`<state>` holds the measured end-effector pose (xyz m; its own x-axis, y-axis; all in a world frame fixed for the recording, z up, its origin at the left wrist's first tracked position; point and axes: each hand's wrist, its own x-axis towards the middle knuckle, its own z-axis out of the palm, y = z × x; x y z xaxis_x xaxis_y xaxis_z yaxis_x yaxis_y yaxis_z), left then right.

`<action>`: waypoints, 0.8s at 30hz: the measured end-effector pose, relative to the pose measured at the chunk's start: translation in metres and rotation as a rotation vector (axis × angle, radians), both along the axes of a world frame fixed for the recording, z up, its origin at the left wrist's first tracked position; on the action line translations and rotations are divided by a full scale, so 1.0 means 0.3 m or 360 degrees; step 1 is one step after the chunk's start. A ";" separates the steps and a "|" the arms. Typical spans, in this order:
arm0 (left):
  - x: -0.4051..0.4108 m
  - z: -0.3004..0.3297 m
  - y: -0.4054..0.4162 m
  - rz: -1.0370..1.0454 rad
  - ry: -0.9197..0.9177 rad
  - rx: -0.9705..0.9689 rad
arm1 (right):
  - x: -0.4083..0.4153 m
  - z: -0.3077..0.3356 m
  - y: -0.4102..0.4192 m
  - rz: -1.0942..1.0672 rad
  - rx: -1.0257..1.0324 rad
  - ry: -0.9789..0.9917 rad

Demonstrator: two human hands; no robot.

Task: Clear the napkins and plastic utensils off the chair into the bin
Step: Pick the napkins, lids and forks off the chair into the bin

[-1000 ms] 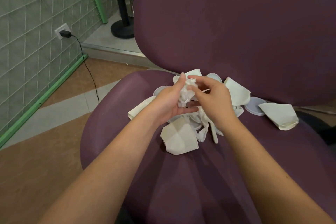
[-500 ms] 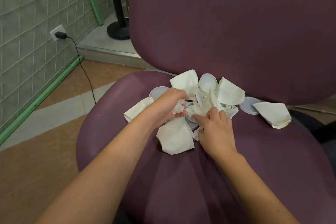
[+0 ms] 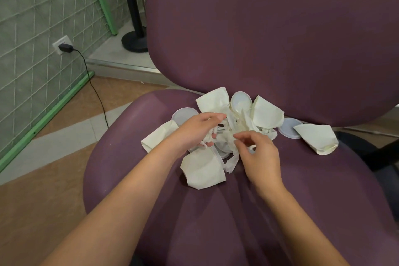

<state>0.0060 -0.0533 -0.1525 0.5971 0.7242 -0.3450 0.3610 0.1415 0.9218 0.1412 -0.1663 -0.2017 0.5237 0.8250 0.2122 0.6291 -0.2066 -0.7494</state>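
1. A wall socket (image 3: pixel 61 44) with a black plug sits at about 10 o'clock, and its black cord (image 3: pixel 95 93) runs down across the floor toward the seat.
2. A black round stand base (image 3: pixel 135 42) rests on the floor at 11 o'clock, just left of the backrest.
3. The purple chair (image 3: pixel 280 211) fills the middle and right; the litter lies near the back of its seat, at about 12 o'clock from the hands.
4. A crushed paper cup (image 3: pixel 158 137) lies on its side at the pile's 9 o'clock edge, with a round plastic lid (image 3: pixel 183 114) just behind it.
5. The left hand (image 3: pixel 194 129) reaches into the pile with fingers curled round a crumpled napkin (image 3: pixel 210 136); a plastic fork (image 3: pixel 222 128) shows just past its fingertips.
6. Another flattened paper cup (image 3: pixel 203 168) lies at the pile's 6 o'clock side, below the left hand and touching the napkin tangle.
7. The right hand (image 3: pixel 259 153) hovers over the pile's centre, fingers bent and pinching at thin white scraps (image 3: pixel 232 163); exactly what it has hold of I cannot tell, as the fingers are blurred.
8. More cups stand at 12 and 1 o'clock around a second lid (image 3: pixel 241 101).
9. A third lid (image 3: pixel 288 128) and a lone crumpled cup (image 3: pixel 317 138) lie at 3 o'clock, apart from the pile.
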 end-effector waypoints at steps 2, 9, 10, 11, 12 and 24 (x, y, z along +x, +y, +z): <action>0.004 -0.004 -0.004 -0.0009 0.0006 0.0000 | 0.004 0.016 0.005 0.0023 -0.0112 -0.0247; 0.002 -0.022 0.011 0.0046 -0.0093 -0.0084 | -0.011 -0.053 -0.005 0.0031 -0.0770 -0.0863; 0.001 -0.023 0.012 0.0037 -0.0068 -0.0089 | -0.010 -0.069 -0.006 0.0002 -0.0706 -0.0892; 0.001 -0.024 0.013 0.0024 -0.0044 -0.0088 | -0.008 -0.078 -0.007 -0.0035 -0.0647 -0.0908; 0.001 -0.023 0.011 0.0011 -0.0027 -0.0083 | -0.004 -0.081 -0.009 -0.0064 -0.0588 -0.0903; 0.032 0.018 -0.037 -0.0282 0.0019 0.0041 | -0.050 0.203 -0.018 0.0059 0.0361 0.0610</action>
